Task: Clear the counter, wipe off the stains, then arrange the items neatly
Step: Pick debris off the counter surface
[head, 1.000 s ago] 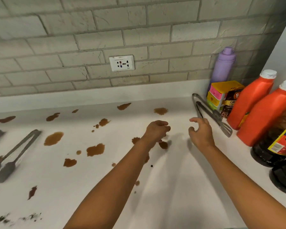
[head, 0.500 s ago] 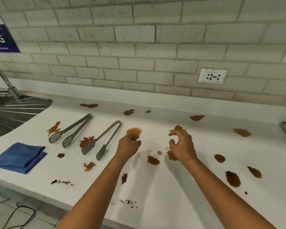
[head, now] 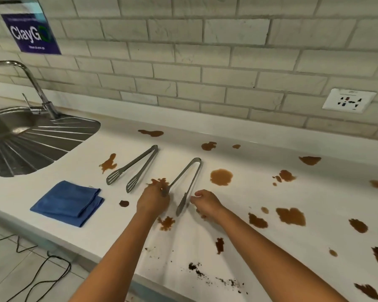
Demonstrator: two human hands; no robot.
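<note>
At the far left the steel sink (head: 20, 144) sits beside the white counter (head: 271, 192), and a folded blue cloth (head: 68, 202) lies near the front edge, untouched; if it gets dragged or nudged while things are being cleared, it could slip off toward the floor. Just right of it a first pair of slotted tongs (head: 132, 168) lies flat, its tips close to a brown stain (head: 108, 163). Next comes the left hand (head: 153, 201), its fingers curled down over the left tip of a second pair of tongs (head: 183, 184), which lies spread open on the counter with its hinge pointing at the wall; whether the fingers already pinch the metal I cannot tell, since the hand hides the contact. That tip rests right at a rough brown splash (head: 159, 182), so a lift from here would likely carry sauce onto the fingers or drip it across clean surface. The right hand (head: 205, 202) hovers just beside the other arm of the tongs, fingers loosely curled and holding nothing. A one-sided grab may let the springy tongs swing or slide. Further right, many more brown patches (head: 290, 216) wait; a sleeve or forearm passing over them would smear them wider.
</note>
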